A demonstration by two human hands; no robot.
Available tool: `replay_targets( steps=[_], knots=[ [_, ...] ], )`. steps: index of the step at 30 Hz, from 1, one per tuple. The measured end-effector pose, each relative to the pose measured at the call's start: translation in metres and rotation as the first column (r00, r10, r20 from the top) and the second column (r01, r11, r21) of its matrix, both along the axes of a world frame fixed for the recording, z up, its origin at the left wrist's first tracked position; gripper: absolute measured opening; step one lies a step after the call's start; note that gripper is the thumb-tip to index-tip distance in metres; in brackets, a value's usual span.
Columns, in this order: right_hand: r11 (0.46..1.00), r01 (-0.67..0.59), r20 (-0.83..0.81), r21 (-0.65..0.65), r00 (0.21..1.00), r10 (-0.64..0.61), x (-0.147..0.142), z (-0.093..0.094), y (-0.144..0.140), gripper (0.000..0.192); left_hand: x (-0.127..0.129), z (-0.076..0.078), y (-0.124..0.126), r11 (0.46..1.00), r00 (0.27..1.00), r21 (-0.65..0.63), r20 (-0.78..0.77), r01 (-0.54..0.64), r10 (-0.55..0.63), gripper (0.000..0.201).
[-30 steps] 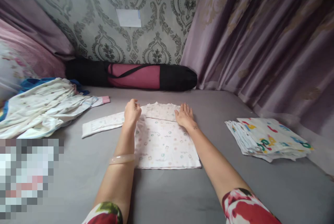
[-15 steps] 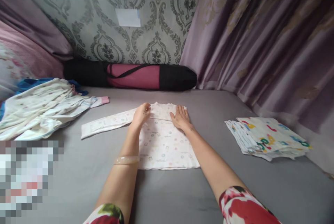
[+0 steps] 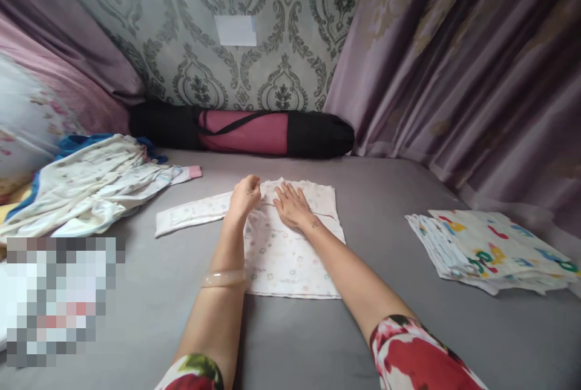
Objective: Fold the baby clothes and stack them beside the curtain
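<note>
Rests the right hand point(image 3: 293, 205) flat, lightly spread, on the white shirt point(image 3: 281, 263); curls the left hand point(image 3: 245, 195) at the sleeve point(image 3: 193, 214), cannot tell whether pinching.

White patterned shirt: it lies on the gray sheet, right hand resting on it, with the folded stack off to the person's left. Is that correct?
No: the head view shows the folded stack to the person's right, not left. The white patterned shirt lies on the gray sheet, with the right hand resting on it.
</note>
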State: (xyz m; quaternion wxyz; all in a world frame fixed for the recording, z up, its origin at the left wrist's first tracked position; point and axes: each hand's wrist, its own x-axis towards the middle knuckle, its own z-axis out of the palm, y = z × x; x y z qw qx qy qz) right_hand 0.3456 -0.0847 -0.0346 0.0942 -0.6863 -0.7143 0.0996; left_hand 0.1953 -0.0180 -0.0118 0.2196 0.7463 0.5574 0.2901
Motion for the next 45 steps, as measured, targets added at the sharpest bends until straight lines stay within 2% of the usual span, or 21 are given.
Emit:
replay_targets(
  steps=[4, 8, 13, 18, 22, 27, 32, 36, 39, 45],
  knots=[
    [1.000, -0.003, -0.003, -0.030, 1.000, 0.003, 0.004, -0.002, 0.003, 0.059, -0.001, 0.001, 0.000, 0.999, 1.000, -0.039, -0.005, -0.015, 0.014, 0.031],
    [0.997, 0.013, -0.013, -0.079, 1.000, -0.014, 0.000, 0.006, 0.006, 0.058, -0.002, 0.003, 0.000, 0.997, 1.000, -0.071, -0.005, -0.026, 0.026, 0.032],
    [1.000, -0.010, 0.006, -0.004, 1.000, 0.010, -0.017, 0.013, 0.018, 0.059, -0.004, 0.002, 0.002, 0.996, 0.999, -0.072, 0.027, -0.043, 0.045, 0.031],
    [0.999, -0.040, 0.000, 0.006, 0.999, 0.040, -0.034, 0.003, 0.035, 0.062, -0.004, 0.000, 0.004, 0.995, 0.995, -0.049, 0.048, -0.083, 0.085, 0.030],
    [1.000, -0.025, -0.027, 0.013, 0.999, 0.025, -0.039, -0.009, 0.040, 0.062, -0.003, -0.002, 0.003, 0.996, 0.997, -0.049, 0.025, -0.068, 0.070, 0.030],
    [0.999, -0.037, -0.041, 0.036, 0.998, 0.039, -0.037, -0.013, 0.039, 0.062, 0.001, -0.002, 0.000, 0.999, 1.000, -0.043, -0.005, -0.025, 0.025, 0.030],
    [0.997, -0.067, -0.096, -0.026, 0.993, 0.064, -0.029, -0.002, 0.038, 0.063, 0.004, -0.002, -0.001, 0.998, 1.000, -0.061, -0.014, 0.011, -0.012, 0.032],
    [1.000, 0.012, -0.056, 0.026, 0.998, -0.010, -0.019, 0.004, 0.034, 0.064, 0.008, -0.004, -0.001, 0.998, 0.999, -0.063, -0.025, 0.019, -0.021, 0.033],
    [0.999, 0.051, -0.015, 0.003, 0.999, -0.051, -0.013, -0.001, 0.037, 0.065, 0.012, -0.006, -0.002, 0.997, 0.998, -0.072, -0.040, 0.038, -0.041, 0.033],
    [0.999, 0.048, -0.027, 0.025, 0.999, -0.047, -0.010, -0.011, 0.042, 0.066, 0.015, -0.008, -0.004, 0.990, 0.994, -0.122, -0.078, 0.064, -0.074, 0.034]
  ],
)
